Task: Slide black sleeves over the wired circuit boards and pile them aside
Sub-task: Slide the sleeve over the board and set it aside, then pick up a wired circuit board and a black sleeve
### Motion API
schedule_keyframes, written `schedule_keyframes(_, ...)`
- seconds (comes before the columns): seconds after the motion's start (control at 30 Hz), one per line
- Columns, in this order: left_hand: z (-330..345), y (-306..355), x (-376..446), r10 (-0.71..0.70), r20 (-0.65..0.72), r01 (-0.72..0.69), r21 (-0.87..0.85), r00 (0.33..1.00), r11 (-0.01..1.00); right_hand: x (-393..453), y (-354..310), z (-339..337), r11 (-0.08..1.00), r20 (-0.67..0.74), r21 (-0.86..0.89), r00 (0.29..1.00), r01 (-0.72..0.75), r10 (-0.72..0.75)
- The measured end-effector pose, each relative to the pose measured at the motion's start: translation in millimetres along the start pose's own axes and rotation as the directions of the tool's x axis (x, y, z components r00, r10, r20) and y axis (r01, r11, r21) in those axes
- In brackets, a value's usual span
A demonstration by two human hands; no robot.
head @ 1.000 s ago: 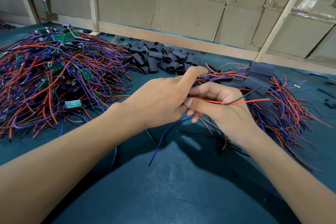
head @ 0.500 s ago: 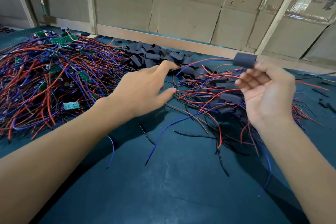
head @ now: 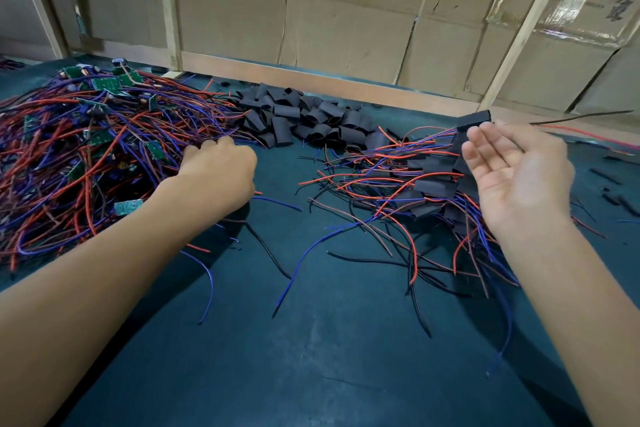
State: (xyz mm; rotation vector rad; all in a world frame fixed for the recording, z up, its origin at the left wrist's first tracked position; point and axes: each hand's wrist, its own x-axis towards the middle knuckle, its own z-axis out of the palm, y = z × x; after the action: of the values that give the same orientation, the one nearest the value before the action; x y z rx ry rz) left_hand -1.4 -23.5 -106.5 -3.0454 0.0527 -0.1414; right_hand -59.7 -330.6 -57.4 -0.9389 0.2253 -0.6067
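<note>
A big tangle of red and blue wires with green circuit boards (head: 86, 149) covers the left of the table. My left hand (head: 221, 177) reaches into its right edge, fingers curled down around some wires; the fingertips are hidden. A heap of loose black sleeves (head: 304, 121) lies at the back centre. To the right lies the pile of sleeved boards (head: 429, 180) with wires fanning out. My right hand (head: 519, 177) hovers palm up over that pile, fingers relaxed. One sleeved board (head: 474, 120) sits just beyond its fingertips, wires trailing left; I cannot tell if the fingers touch it.
The dark green table mat (head: 311, 340) stretches toward me between my forearms. A wooden ledge (head: 311, 80) and a cardboard wall (head: 346, 28) close off the back. Small black scraps (head: 609, 177) lie at the far right.
My hands have parted from working together. The right carried the sleeved board over the right pile and opened. My left hand moved left into the wire tangle and curled its fingers.
</note>
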Motion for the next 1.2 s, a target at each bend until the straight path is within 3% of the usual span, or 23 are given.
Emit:
schedule_keyframes(0.17,1,-2,4,0.028,0.005,-0.028,-0.066,1.000,0.997,3,-1,-2,0.991,-0.027,0.108,0.997,0.080,-0.077)
schedule_keyframes(0.3,-3,-4,2,0.077,0.003,-0.076,-0.113,0.997,0.991,4,-6,-2,0.949,-0.045,0.204,0.971,0.239,-0.234)
schedule_keyframes(0.37,-5,-2,1,0.124,0.004,-0.123,-0.115,0.992,0.986,3,-8,-1,0.927,-0.021,0.171,0.942,0.332,-0.334)
schedule_keyframes(0.47,-8,1,1,0.281,0.129,-0.262,-0.143,0.951,0.954,-2,-4,2,0.875,0.052,0.059,0.874,0.480,-0.483)
schedule_keyframes(0.57,-15,-1,-3,0.408,0.209,-0.373,-0.188,0.889,0.909,-12,7,3,0.774,0.267,-0.099,0.766,0.626,-0.585)
schedule_keyframes(0.67,-21,-3,-7,0.495,0.199,-0.444,-0.252,0.846,0.860,-24,21,1,0.721,0.520,-0.229,0.708,0.654,-0.477)
schedule_keyframes(0.8,-31,-5,-15,0.528,0.220,-0.463,-0.287,0.820,0.838,-39,40,-1,0.614,0.728,-0.323,0.604,0.720,-0.325)
schedule_keyframes(0.93,-35,-3,-18,0.530,0.194,-0.470,-0.283,0.826,0.836,-44,50,-3,0.502,0.804,-0.367,0.538,0.783,-0.252)
schedule_keyframes(1.1,-27,9,-17,0.497,0.245,-0.479,-0.133,0.832,0.868,-43,51,-4,0.408,0.841,-0.370,0.487,0.835,-0.234)
schedule_keyframes(1.2,-24,11,-16,0.503,0.240,-0.480,-0.154,0.830,0.864,-42,52,-4,0.337,0.874,-0.337,0.425,0.879,-0.236)
